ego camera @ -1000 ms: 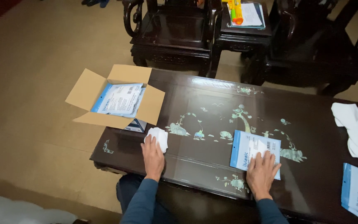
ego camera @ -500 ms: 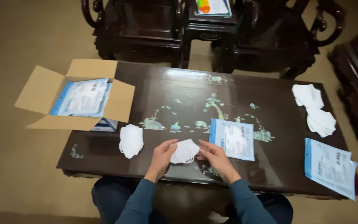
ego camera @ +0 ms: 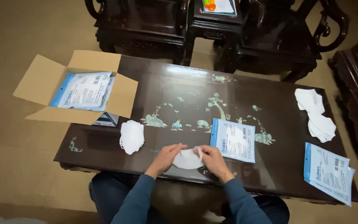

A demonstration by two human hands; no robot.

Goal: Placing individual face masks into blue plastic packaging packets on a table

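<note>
Two hands meet at the near edge of a dark lacquered table (ego camera: 187,89) with pale inlaid plants and birds: left hand (ego camera: 166,155) and right hand (ego camera: 212,159) both pinch one soft white mask (ego camera: 187,159), fingers closed on its opposite edges, mask held just over the tabletop between them. Left of that, a small stack of white masks (ego camera: 131,136) lies flat, rounded and slightly puffy, well apart from the hands. Just right of the right hand lies a flat glossy packet (ego camera: 233,140), white with a blue strip down its left side. Far right, a loose pile of masks (ego camera: 315,114) sits near the table's end, with more blue-edged packets (ego camera: 327,172) overlapped at the near right corner. An open brown cardboard box (ego camera: 77,87), flaps spread, overhangs the left end and holds similar packets stacked inside. Carved dark wooden chairs (ego camera: 141,25) stand behind the table on a tan floor.
</note>
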